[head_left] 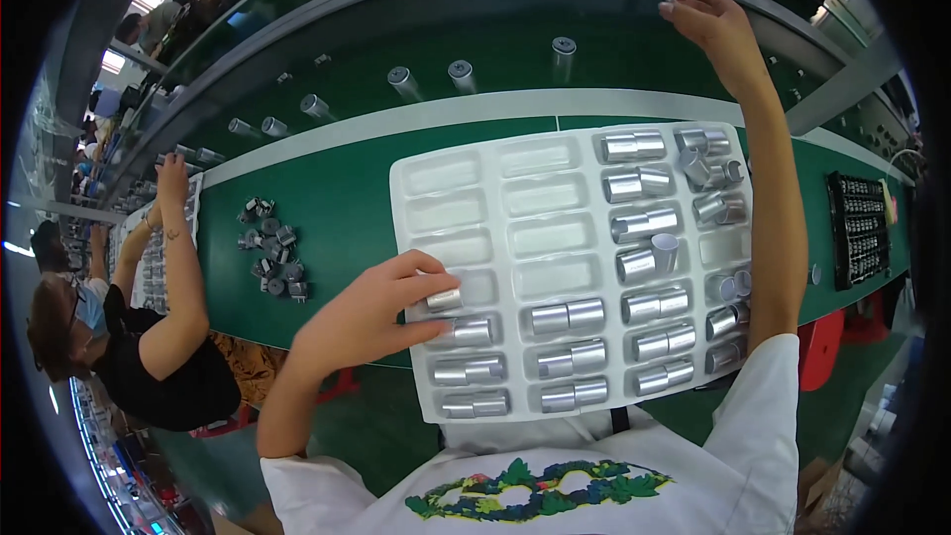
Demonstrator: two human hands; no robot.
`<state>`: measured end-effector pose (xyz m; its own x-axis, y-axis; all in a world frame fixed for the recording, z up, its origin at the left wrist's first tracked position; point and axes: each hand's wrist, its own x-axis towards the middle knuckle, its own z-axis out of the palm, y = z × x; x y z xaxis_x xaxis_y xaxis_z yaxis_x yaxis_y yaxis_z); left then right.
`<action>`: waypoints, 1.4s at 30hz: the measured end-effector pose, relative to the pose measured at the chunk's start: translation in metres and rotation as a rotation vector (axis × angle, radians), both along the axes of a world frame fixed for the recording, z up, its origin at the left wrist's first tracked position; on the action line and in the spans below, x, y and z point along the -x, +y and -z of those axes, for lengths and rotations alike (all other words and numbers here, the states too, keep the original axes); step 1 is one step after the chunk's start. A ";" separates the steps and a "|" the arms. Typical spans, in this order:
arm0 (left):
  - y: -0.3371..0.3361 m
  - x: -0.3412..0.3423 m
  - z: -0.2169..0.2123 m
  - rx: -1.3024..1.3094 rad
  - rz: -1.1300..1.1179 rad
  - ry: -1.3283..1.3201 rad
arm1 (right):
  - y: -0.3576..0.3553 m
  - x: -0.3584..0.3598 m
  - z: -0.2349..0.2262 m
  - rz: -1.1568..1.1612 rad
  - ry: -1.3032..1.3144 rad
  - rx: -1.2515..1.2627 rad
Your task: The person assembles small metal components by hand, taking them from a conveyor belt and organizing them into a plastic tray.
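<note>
The left hand [371, 312] rests on the near left side of a white plastic tray [570, 267] on the green tabletop [327, 208], its fingers pinched on a small silver cylinder [445, 299] lying in a tray pocket. The right hand [708, 25] reaches far across to the conveyor belt [475, 30], fingers narrowed around what seems to be another small metal part [667, 2]. More silver cylinders fill the tray's right and near pockets. A loose pile of metal parts [270, 248] lies left of the tray.
</note>
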<state>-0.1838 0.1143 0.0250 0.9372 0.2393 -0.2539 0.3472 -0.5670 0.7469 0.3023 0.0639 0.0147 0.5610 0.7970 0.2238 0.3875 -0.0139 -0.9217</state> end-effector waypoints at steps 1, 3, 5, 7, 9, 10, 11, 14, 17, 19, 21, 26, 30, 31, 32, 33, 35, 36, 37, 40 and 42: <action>-0.007 0.000 0.002 0.045 -0.159 0.045 | 0.003 0.016 -0.010 -0.109 0.125 -0.028; -0.018 -0.002 0.010 -0.135 -0.115 -0.031 | 0.002 0.041 -0.021 -0.237 0.255 -0.091; -0.020 -0.005 0.004 -0.298 -0.007 -0.034 | 0.005 0.088 -0.032 -0.393 0.456 -0.165; -0.014 -0.018 -0.008 -0.438 0.035 -0.065 | 0.003 0.126 -0.032 -0.580 0.624 -0.130; -0.003 -0.037 -0.020 -0.097 -0.097 -0.193 | 0.002 0.159 -0.027 -0.626 0.845 -0.039; 0.004 -0.054 -0.011 0.201 -0.221 -0.234 | 0.004 0.164 -0.014 -0.630 0.862 -0.007; 0.012 -0.071 0.002 0.495 -0.348 -0.271 | 0.006 0.167 -0.004 -0.644 0.853 -0.011; 0.038 -0.109 0.041 0.766 -0.429 -0.382 | 0.015 0.175 0.019 -0.549 0.813 0.031; 0.037 -0.135 0.064 1.362 -0.469 -0.679 | 0.009 0.170 0.024 -0.356 0.484 -0.030; 0.047 -0.128 0.071 1.424 -0.411 -0.677 | 0.011 0.170 0.032 -0.462 0.489 -0.109; 0.049 -0.122 0.070 1.441 -0.467 -0.691 | 0.015 0.170 0.037 -0.480 0.457 -0.078; 0.054 -0.117 0.074 1.404 -0.564 -0.683 | 0.014 0.179 0.036 -0.490 0.425 -0.056; 0.046 -0.119 0.067 1.391 -0.628 -0.664 | 0.005 0.177 0.031 -0.488 0.231 -0.128; 0.046 -0.121 0.068 1.392 -0.622 -0.664 | 0.004 0.176 0.027 -0.474 0.120 -0.148; 0.046 -0.122 0.069 1.410 -0.682 -0.659 | 0.003 0.175 0.025 -0.471 0.116 -0.150; 0.046 -0.122 0.069 1.428 -0.741 -0.653 | 0.002 0.173 0.024 -0.442 -0.062 -0.214; 0.043 -0.122 0.068 1.422 -0.746 -0.638 | 0.001 0.171 0.022 -0.411 -0.237 -0.274; 0.042 -0.122 0.068 1.415 -0.753 -0.623 | 0.001 0.170 0.021 -0.476 -0.343 -0.340; 0.042 -0.120 0.068 1.413 -0.757 -0.625 | 0.002 0.171 0.020 -0.544 -0.446 -0.409; 0.041 -0.116 0.069 1.273 -0.631 -0.583 | 0.002 0.180 0.024 -0.580 -0.442 -0.408; 0.038 -0.119 0.068 1.171 -0.680 -0.569 | 0.001 0.180 0.023 -0.590 -0.463 -0.396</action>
